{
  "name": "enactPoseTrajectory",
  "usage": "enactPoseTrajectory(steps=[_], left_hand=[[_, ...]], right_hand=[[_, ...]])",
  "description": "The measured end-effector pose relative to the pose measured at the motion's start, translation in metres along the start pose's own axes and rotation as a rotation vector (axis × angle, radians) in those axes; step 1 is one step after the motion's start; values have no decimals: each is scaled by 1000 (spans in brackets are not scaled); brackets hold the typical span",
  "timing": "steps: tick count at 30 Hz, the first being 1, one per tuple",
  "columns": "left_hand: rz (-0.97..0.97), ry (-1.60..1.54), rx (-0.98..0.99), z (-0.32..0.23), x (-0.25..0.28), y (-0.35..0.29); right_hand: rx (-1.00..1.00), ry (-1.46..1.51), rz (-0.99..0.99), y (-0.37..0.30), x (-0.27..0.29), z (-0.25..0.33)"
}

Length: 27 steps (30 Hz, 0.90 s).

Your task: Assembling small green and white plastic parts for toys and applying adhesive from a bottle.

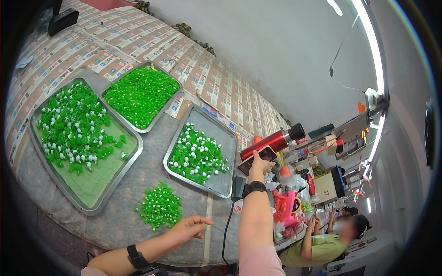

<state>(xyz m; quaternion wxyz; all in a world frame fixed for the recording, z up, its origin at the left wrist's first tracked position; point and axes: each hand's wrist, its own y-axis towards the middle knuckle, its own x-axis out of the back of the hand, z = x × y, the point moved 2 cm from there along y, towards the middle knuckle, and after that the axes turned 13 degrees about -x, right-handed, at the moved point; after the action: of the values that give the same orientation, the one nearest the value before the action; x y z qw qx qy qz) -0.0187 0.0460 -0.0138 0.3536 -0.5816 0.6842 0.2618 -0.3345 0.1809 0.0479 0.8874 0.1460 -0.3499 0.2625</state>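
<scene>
My right hand (261, 164) reaches out to a phone (246, 164) that leans against a red thermos bottle (267, 143). Its fingers are apart over the screen, which they seem to touch. My left hand (189, 228) hovers at the near table edge, index finger stretched out and the others loosely bent, with nothing visible in it. Beside it lies a loose pile of small green pieces with white dots (161, 205). Beyond that pile, a metal tray (221, 187) holds green pieces with white balls (197, 154).
A large tray (94, 207) at left holds green pieces with white ball-like heads; a third tray (180, 87) behind holds many small green parts. At right are a pink tool (290, 209), plastic bags and clutter. A person in a green shirt (317, 250) sits farther right. A cable (225, 239) hangs from my right wrist.
</scene>
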Motion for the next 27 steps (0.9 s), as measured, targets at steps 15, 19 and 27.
enactPoseTrajectory(steps=[15,19,27], left_hand=[[-29,30,-42,0,0,2],[-50,23,-16,2,-3,1],[-11,84,-41,-2,2,1]], right_hand=[[135,56,-95,0,7,-2],[140,116,-45,12,4,-10],[176,65,87,10,12,8]])
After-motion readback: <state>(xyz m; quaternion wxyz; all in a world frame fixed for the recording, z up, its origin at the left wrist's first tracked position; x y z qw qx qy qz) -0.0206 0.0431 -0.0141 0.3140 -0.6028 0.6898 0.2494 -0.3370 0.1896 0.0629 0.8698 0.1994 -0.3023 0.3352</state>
